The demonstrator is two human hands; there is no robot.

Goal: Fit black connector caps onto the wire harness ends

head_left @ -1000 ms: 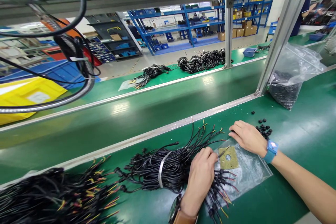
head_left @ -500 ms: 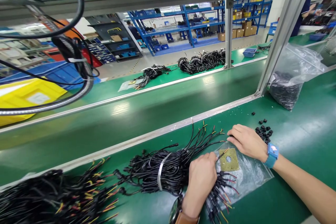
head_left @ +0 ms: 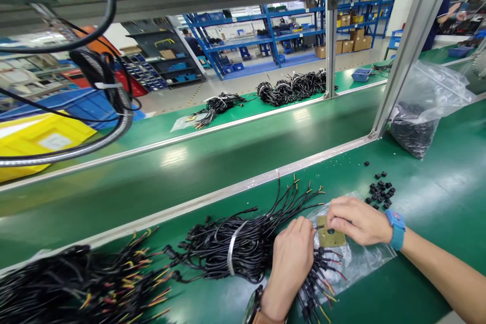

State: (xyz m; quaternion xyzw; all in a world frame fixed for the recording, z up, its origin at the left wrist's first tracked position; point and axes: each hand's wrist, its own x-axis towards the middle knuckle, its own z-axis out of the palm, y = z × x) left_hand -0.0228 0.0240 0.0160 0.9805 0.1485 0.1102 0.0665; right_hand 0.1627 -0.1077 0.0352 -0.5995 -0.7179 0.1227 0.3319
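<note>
My left hand [head_left: 293, 250] is closed on a black cable [head_left: 319, 227], whose thin end points right, over a yellowish square plate [head_left: 334, 239] with a round hole. My right hand [head_left: 357, 220] is above that plate, thumb and fingers pinched on a small black part [head_left: 331, 231] at the hole; the fingers partly cover it. Under the plate lies a clear plastic bag [head_left: 366, 258]. Beside my left hand is a bundle of black cables [head_left: 228, 248] with a white tie. Below the plate, several cable ends [head_left: 317, 278] show red and yellow wires.
Small black parts [head_left: 379, 192] lie loose beyond my right wrist. A clear bag of black pieces [head_left: 413, 129] stands by the metal post [head_left: 398, 61]. More cables [head_left: 76, 283] lie at the lower left. A metal rail [head_left: 243, 192] runs along the green bench's back.
My right hand has moved down and slightly right, from the plate's upper edge to over its hole. My left hand has hardly moved and keeps hold of the cable.
</note>
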